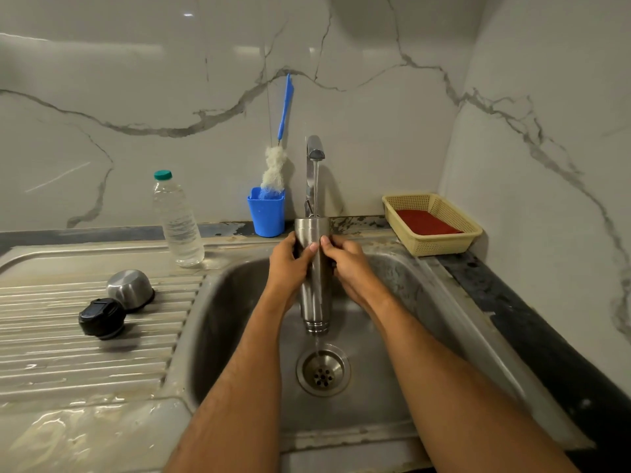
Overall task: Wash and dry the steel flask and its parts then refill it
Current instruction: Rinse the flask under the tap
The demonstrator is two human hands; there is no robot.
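Observation:
The steel flask [316, 295] stands upright over the sink basin [392, 336], its open mouth under the running tap [314, 150]. Water streams into it and trickles from its base toward the drain [322, 370]. My left hand [290, 264] grips its upper body from the left. My right hand [348, 264] grips it from the right, thumbs nearly meeting at the front. The steel cup lid [129, 289] lies upside down on the drainboard [68, 353]. The black stopper [101, 317] sits beside it.
A clear water bottle [177, 221] with a green cap stands at the back of the drainboard. A blue holder [266, 211] with a bottle brush [275, 169] stands left of the tap. A beige basket [432, 223] holding a red cloth sits at the back right.

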